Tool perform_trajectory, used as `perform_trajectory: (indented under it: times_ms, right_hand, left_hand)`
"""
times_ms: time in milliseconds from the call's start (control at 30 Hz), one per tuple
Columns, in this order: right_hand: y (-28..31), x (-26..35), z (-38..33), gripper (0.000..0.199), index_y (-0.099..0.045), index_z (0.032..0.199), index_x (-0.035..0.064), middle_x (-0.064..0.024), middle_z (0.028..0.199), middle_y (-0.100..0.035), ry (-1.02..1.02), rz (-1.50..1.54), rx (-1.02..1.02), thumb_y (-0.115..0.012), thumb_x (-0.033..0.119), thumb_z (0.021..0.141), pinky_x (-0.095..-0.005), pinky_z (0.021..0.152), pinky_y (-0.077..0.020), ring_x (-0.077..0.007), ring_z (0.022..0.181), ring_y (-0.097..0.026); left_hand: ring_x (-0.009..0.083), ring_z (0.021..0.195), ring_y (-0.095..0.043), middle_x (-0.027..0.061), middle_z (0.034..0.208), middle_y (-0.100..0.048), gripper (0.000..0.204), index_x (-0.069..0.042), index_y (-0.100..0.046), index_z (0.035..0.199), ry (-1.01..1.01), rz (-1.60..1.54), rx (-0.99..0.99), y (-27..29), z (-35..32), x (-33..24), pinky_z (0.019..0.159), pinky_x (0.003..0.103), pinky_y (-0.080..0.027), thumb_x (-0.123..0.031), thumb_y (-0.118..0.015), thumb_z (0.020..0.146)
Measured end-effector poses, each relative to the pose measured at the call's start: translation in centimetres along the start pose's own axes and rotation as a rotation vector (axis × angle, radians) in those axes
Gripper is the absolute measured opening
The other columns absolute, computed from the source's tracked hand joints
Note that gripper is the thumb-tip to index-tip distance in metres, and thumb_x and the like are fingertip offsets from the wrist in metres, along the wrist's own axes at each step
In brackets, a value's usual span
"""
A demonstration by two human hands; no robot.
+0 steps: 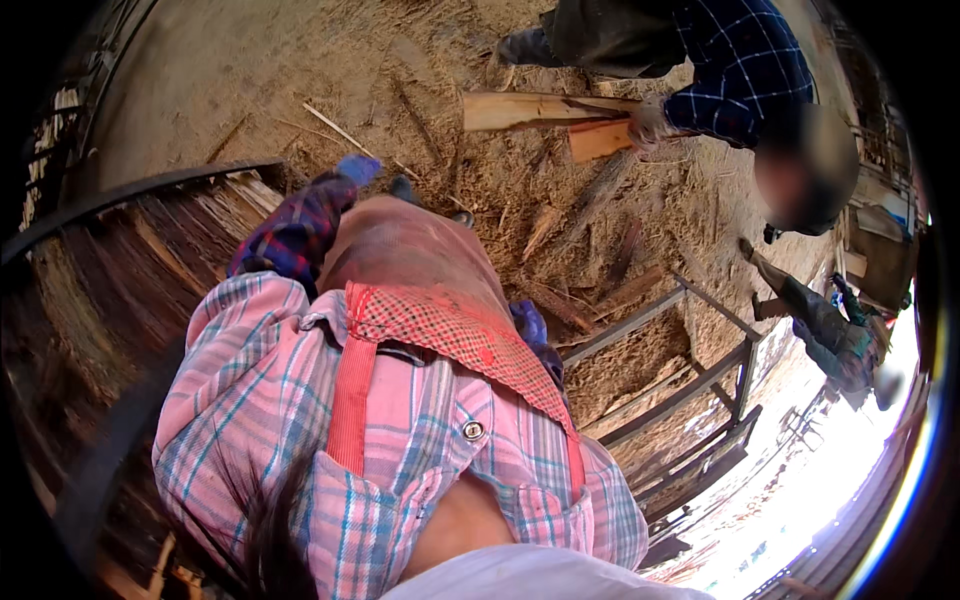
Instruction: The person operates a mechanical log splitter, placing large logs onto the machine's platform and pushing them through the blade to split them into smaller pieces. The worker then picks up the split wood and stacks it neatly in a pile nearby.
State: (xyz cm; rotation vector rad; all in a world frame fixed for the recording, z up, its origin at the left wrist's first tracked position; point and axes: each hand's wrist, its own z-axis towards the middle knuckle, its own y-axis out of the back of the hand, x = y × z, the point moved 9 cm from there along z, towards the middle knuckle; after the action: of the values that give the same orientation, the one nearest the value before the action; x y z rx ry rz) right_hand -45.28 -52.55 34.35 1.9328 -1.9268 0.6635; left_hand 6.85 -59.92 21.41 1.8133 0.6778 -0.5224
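Note:
My left hand (358, 168), in a blue glove below a dark plaid sleeve cover, reaches out past the end of the stacked boards. Its fingers look loosely stretched, with nothing seen in them. Beside the right edge of my apron is my right hand (528, 322), also in a blue glove. The apron and my body partly hide it, so how its fingers lie is unclear. A long reddish-brown apron (410, 250) with a checked red top hangs down my front. Closest to my left arm are rough dark boards (150, 250) with a black metal bar (140, 187) along their end.
At upper right a person (740, 70) holds wooden boards (540, 110) in a gloved hand. Another person (845, 345) is farther right. A metal frame (660, 345) stands right of me. Bark strips and splinters (545, 230) litter the sawdust-covered ground (250, 60).

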Motion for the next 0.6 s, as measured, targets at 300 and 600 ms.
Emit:
perform_trajectory:
  times_ms: [300, 600]
  right_hand:
    - [7.0, 5.0, 0.8, 0.031, -0.058, 0.103, 0.0087, -0.0018, 0.084, -0.063, 0.085, 0.2, -0.224, -0.066, 0.029, 0.081, -0.0317, 0.067, -0.046, -0.0172, 0.074, -0.058]
    - [1.0, 15.3, 8.5, 0.05, -0.048, 0.127, 0.0077, -0.0117, 0.123, -0.055, 0.233, -0.023, -0.154, -0.057, 0.035, 0.087, -0.0355, 0.085, -0.0439, -0.024, 0.105, -0.055]
  left_hand:
    - [0.0158, 0.064, -0.06, 0.0053, 0.076, -0.064, 0.026, -0.007, -0.063, 0.088, 0.176, -0.29, 0.234, -3.7, 2.0, -11.8, 0.055, 0.032, -0.049, -0.031, -0.053, 0.089]
    - [0.0169, 0.057, -0.058, 0.0031, 0.072, -0.063, 0.023, -0.01, -0.066, 0.084, 0.347, -0.652, 0.291, -9.3, 0.3, -9.5, 0.049, 0.034, -0.046, -0.032, -0.058, 0.085]
